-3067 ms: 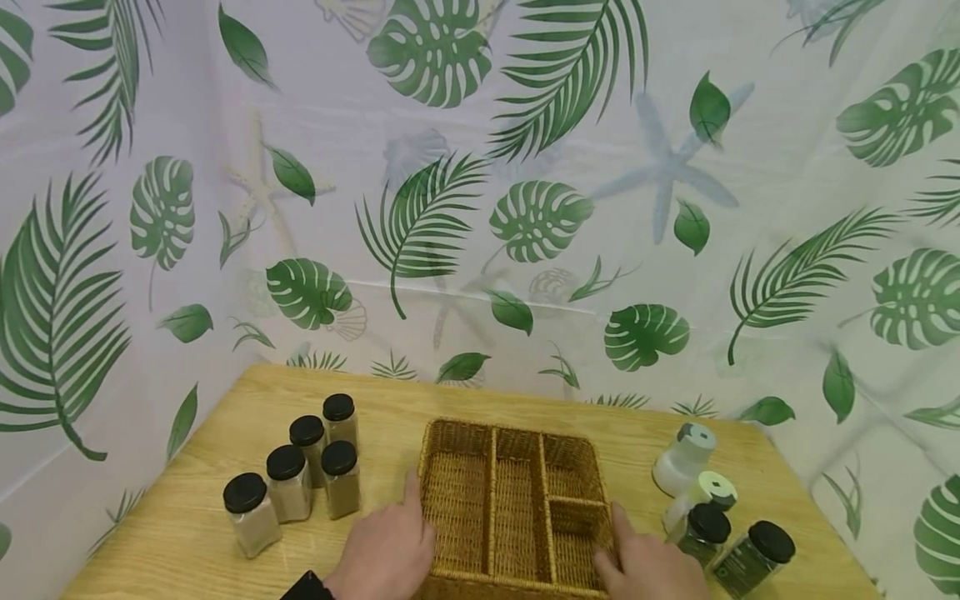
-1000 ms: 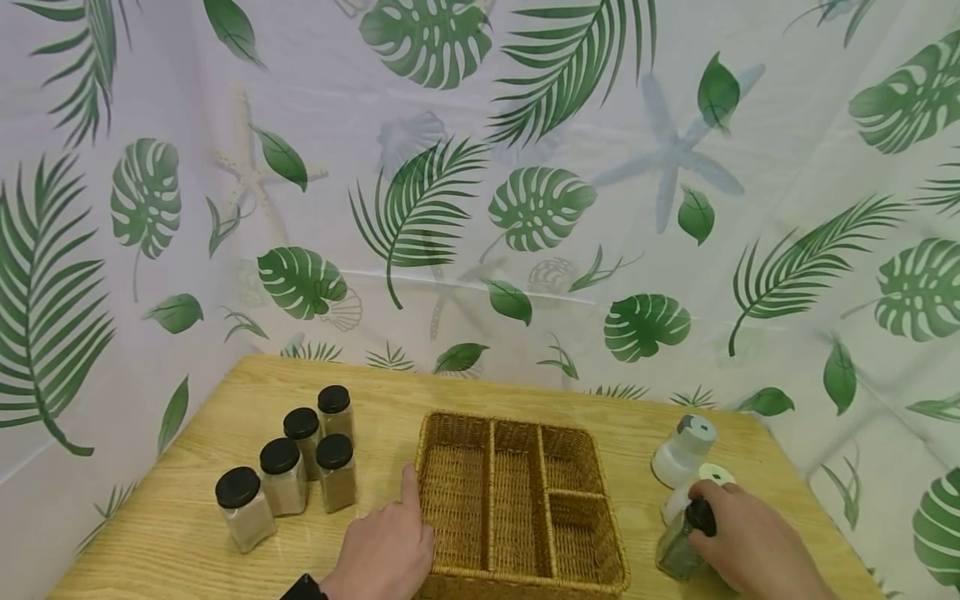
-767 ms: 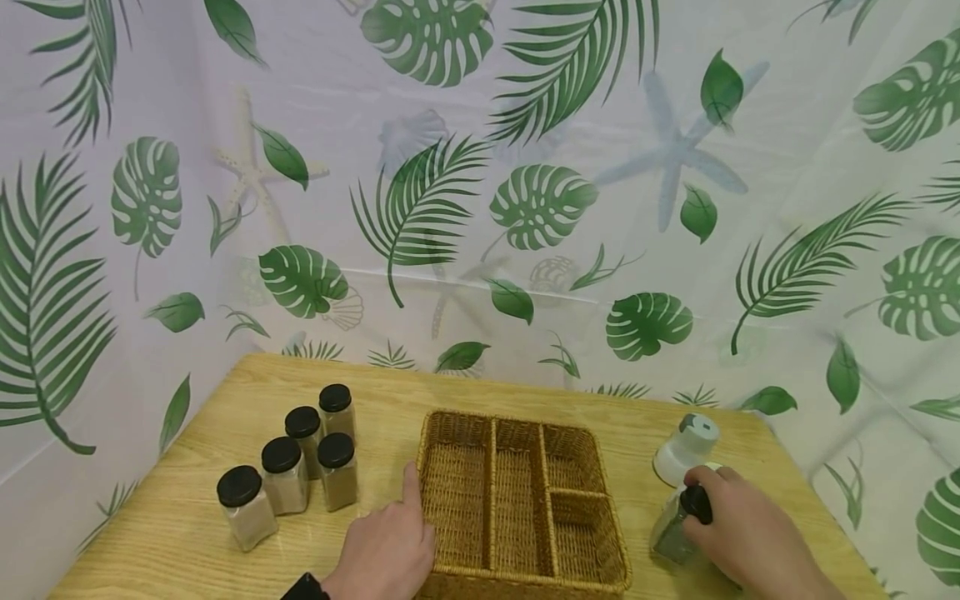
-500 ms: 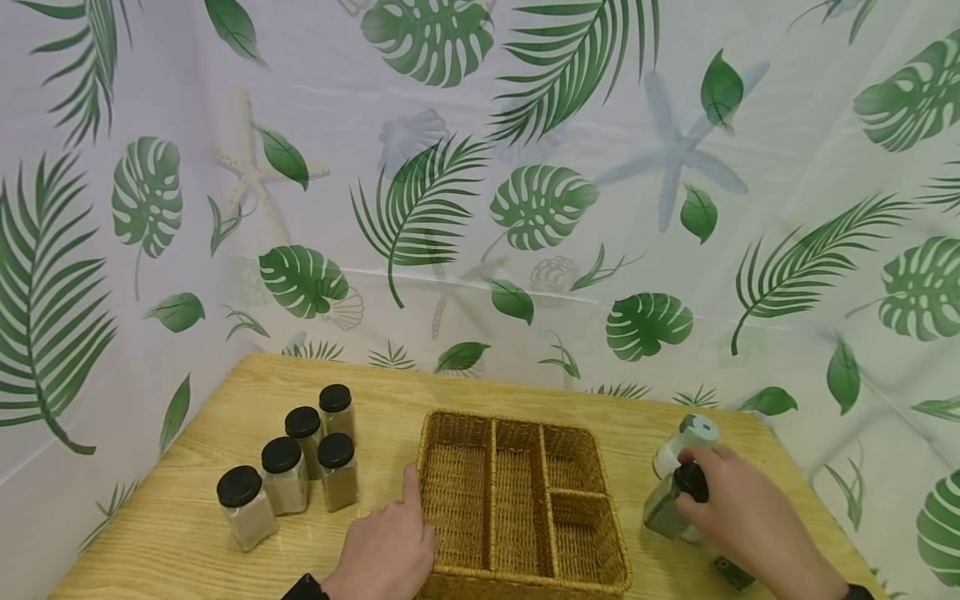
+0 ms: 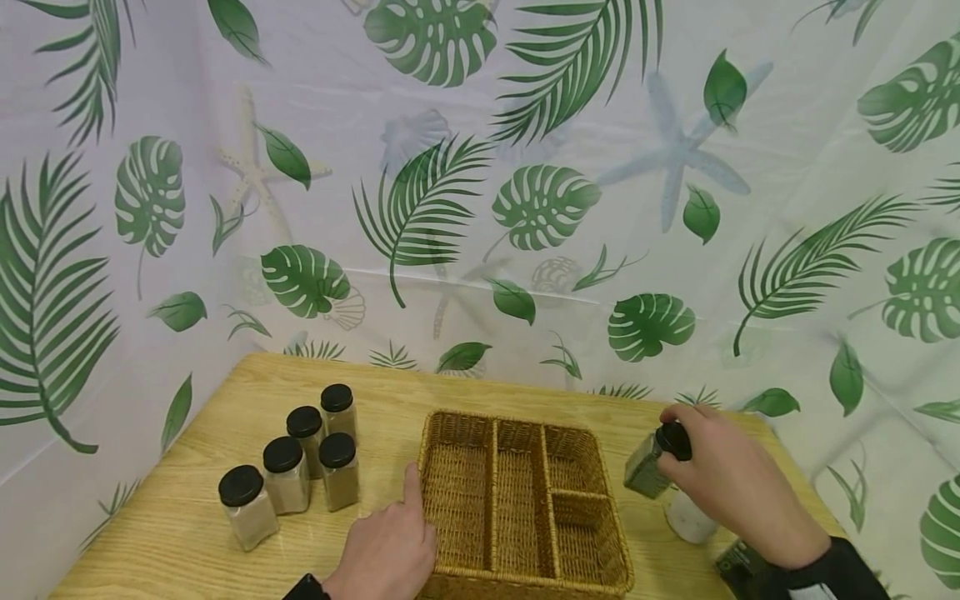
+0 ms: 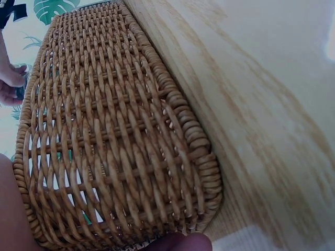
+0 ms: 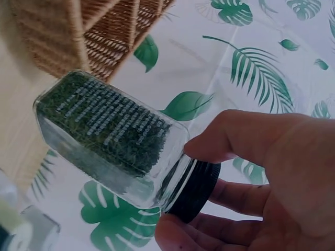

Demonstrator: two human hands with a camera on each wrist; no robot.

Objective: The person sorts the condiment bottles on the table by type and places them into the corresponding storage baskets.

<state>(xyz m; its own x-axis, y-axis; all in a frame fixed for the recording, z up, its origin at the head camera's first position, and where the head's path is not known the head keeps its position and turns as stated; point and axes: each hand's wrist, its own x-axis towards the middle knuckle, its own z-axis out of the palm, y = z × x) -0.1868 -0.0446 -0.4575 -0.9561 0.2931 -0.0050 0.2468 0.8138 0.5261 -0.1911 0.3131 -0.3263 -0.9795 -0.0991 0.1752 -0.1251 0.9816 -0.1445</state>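
Observation:
My right hand [image 5: 727, 475] pinches the black lid of a square glass jar [image 5: 645, 467] between thumb and fingers. Dark green dried herbs and white print show through its side in the right wrist view, where the jar [image 7: 112, 128] lies tilted, base away from the palm. This jar is in the air, right of a brown wicker basket [image 5: 525, 577] with several compartments. My left hand [image 5: 390, 542] holds that basket at its near left corner, index finger stretched along the left wall. In the left wrist view, fingertips [image 6: 183, 242] touch the woven wall [image 6: 99, 136] low down.
Several black-lidded jars of pale powder [image 5: 251, 517] stand left of the basket on the wooden table [image 5: 390, 392]. Below my right hand are a white container [image 5: 690, 518] and another herb jar [image 5: 738, 567], partly covered by the forearm. A leaf-print cloth [image 5: 465, 208] hangs behind.
My right hand has left the basket's right side, taken the herb jar by its lid and lifted it up and towards the back. The left hand stays at the basket.

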